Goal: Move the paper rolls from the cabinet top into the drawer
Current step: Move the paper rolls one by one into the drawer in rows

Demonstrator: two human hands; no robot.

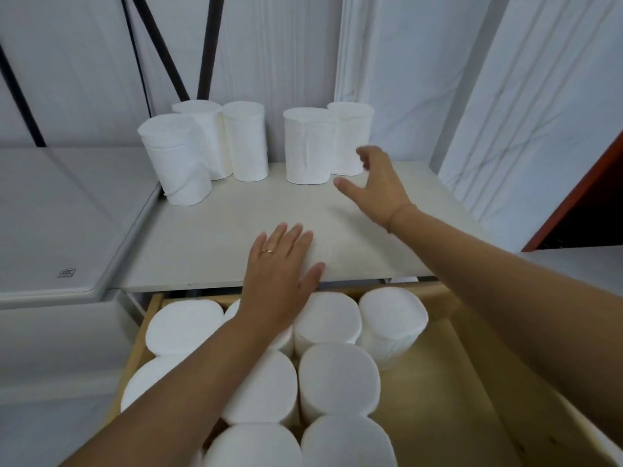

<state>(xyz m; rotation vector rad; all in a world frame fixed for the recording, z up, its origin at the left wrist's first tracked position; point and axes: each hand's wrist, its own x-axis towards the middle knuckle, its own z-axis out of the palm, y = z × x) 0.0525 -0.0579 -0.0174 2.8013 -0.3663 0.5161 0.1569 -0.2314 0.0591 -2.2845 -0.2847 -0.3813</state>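
Several white paper rolls stand upright at the back of the pale cabinet top: a left group and a right pair. Under the top's front edge the wooden drawer is pulled out, and several rolls stand packed on end in its left and middle part. My left hand lies flat on the cabinet top's front edge, fingers spread, a ring on one finger. My right hand hovers open just right of the right pair, fingers apart and close to the rear roll, holding nothing.
A white folding table adjoins the cabinet on the left. White cloth hangs behind, with black stand legs at the back left. A dark red panel is at the right edge. The drawer's right part shows bare wood.
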